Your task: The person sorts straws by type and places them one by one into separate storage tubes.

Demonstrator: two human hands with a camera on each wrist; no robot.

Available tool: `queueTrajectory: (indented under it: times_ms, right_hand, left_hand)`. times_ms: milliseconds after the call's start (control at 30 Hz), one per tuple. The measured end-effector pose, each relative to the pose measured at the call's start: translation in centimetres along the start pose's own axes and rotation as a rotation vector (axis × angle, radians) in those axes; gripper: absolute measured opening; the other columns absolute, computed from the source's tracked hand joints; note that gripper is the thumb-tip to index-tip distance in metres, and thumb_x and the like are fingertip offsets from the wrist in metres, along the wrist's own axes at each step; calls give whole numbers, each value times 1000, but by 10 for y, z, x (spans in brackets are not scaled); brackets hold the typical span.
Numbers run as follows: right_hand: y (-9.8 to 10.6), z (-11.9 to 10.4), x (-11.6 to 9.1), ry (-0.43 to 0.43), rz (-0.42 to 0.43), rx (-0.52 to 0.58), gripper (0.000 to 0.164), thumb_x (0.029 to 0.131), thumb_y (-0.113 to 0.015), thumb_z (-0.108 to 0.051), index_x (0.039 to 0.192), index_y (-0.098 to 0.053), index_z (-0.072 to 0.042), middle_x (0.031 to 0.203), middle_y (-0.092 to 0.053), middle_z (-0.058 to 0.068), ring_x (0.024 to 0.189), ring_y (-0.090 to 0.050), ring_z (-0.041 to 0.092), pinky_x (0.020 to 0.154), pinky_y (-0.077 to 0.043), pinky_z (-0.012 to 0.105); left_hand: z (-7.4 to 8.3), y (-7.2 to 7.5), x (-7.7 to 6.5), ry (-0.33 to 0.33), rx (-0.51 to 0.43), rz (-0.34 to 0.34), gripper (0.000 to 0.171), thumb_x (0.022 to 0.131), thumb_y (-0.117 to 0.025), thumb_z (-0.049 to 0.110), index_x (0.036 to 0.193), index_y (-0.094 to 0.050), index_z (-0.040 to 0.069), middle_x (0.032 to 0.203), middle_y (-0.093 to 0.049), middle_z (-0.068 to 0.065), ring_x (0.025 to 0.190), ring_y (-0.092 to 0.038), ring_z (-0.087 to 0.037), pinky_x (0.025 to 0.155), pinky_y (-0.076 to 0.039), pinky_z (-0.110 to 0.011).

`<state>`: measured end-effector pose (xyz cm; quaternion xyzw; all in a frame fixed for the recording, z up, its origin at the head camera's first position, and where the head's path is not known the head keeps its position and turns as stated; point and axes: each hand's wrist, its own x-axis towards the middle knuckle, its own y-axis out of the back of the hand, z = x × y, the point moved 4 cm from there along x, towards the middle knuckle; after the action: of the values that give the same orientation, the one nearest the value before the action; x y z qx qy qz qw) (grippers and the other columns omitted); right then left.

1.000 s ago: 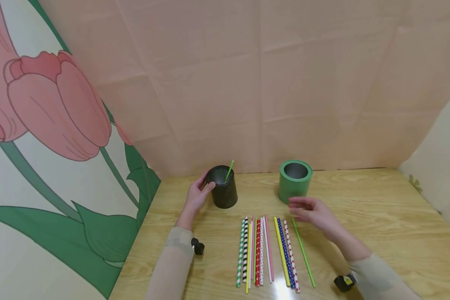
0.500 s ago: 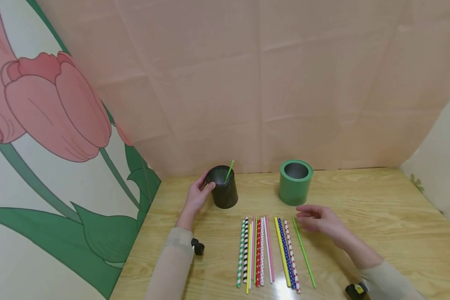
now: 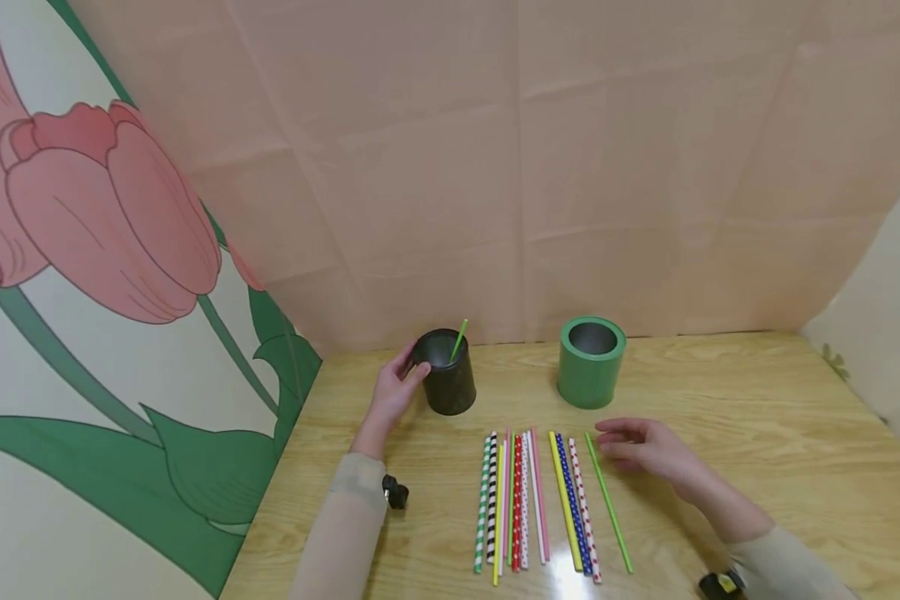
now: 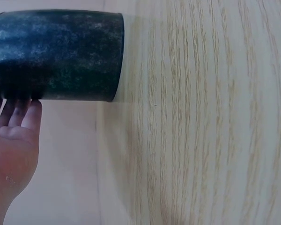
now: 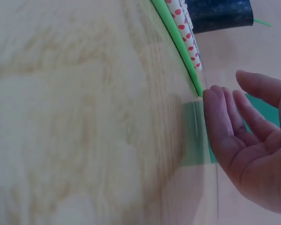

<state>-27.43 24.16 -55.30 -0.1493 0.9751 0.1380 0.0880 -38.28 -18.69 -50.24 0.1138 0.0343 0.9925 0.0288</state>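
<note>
My left hand grips the upper left side of a black cup, thumb at the near rim and fingers behind. A thin green straw leans out of that cup. In the left wrist view the fingers meet the dark wall of the cup. My right hand holds nothing; its fingers are loosely bent, thumb apart in the right wrist view. The fingertips are beside the top end of a plain green straw lying on the table. Left of it lie a red-dotted white straw and a blue-dotted straw.
A green cup stands at the back, right of the black one. More straws lie side by side, among them a green-striped one and a yellow one. A cloth-covered wall closes off the wooden table's back.
My right hand has drawn back from in front of the green cup, towards me and slightly right, to beside the green straw's end. The left hand stays on the black cup.
</note>
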Motion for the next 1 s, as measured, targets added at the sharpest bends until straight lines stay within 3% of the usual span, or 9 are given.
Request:
queueTrajectory:
  times_ms: [267,500,1000]
  right_hand:
    - [0,7,-1,-37,-29,12,53,101,-73,-7,146,-54,14,133,-68,27,114,-71,29,90,-65,42]
    - [-3,7,-2,-55,-29,-22,56,99,-77,-10,143,-54,17,125,-72,24,110,-71,28,87,-65,42]
    - [-3,10,0,-70,-13,-119,52,98,-79,-15,137,-61,15,118,-75,14,104,-72,24,83,-64,36]
  left_hand:
    - [-4,0,1,-7,8,18,63,104,-70,4,162,-43,-1,166,-41,-21,154,-37,-37,122,-37,-43]
    - [-6,0,0,2,-13,15,64,105,-69,3,162,-40,-4,166,-41,-21,154,-38,-34,120,-39,-35]
    - [-5,0,-2,15,-5,19,63,105,-70,6,162,-43,0,166,-41,-21,152,-41,-36,120,-40,-41]
